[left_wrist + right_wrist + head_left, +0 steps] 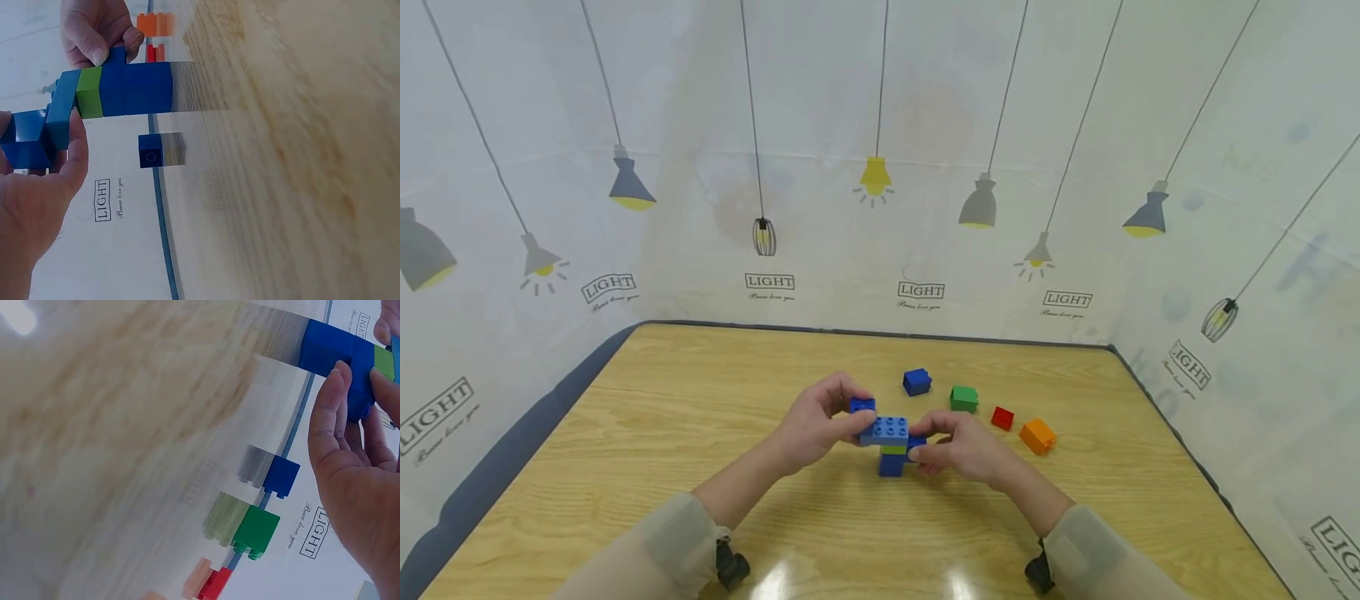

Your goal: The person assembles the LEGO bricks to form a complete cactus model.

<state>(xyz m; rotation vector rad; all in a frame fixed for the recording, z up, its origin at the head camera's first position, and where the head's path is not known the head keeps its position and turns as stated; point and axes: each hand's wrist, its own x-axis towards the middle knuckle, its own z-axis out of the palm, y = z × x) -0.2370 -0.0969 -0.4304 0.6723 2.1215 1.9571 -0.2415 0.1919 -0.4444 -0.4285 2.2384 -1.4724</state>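
A small stack stands on the table: a dark blue brick (891, 465) at the bottom, a thin-looking lime green brick (90, 92) higher up, and a lighter blue studded brick (892, 428) across the top. My left hand (812, 423) pinches another dark blue brick (28, 139) at the left end of the lighter blue one. On the other side, my right hand (964, 448) grips a dark blue brick (361, 378) that juts out to the right, below the green. Fingers partly cover both held bricks in the head view.
Behind and right of the stack lie loose bricks: dark blue (916, 382), green (964, 398), red (1002, 418) and orange (1038, 436). The wooden table (715, 367) meets walls of lamp-printed sheeting (820, 208) at its back and sides.
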